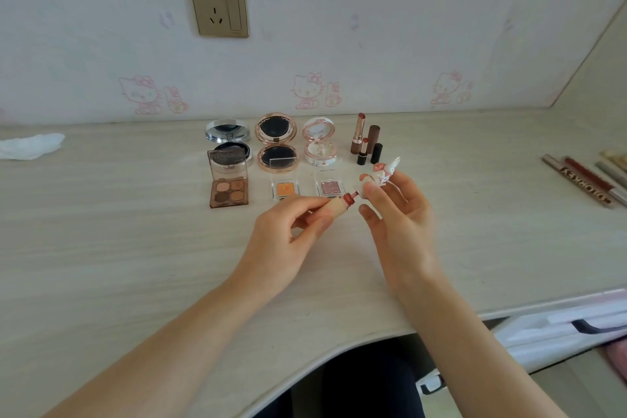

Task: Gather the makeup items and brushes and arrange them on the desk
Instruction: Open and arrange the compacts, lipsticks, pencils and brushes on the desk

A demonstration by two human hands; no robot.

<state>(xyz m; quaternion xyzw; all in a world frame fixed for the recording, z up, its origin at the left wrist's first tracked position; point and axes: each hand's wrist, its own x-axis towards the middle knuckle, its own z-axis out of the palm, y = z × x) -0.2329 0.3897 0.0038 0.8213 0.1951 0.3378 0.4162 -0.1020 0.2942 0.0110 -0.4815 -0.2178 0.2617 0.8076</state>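
Closest to us, both hands are busy over the table. The left hand pinches a small beige lip tube by its body, reddish neck pointing right. The right hand grasps the matching cap, the one with a little white rabbit figure on top, lifted just above and to the right of the tube. The two parts sit close but apart, so this one looks to me like it is being opened for display, though capping it is just as possible.

Just beyond the fingers, the arrangement is well under way. A front row: an open four-pan eyeshadow palette, then an orange single shadow and a pink glitter single shadow, lids up. Behind them, three open compacts stand in a line: silver compact, rose-gold compact, pale floral compact. To their right, two uncapped lipsticks stand upright with their caps beside them.

Far right, a bunch of slim lip pencils or wands lies well apart from the display, seemingly not yet placed. No brushes are visible. A crumpled tissue lies far left.
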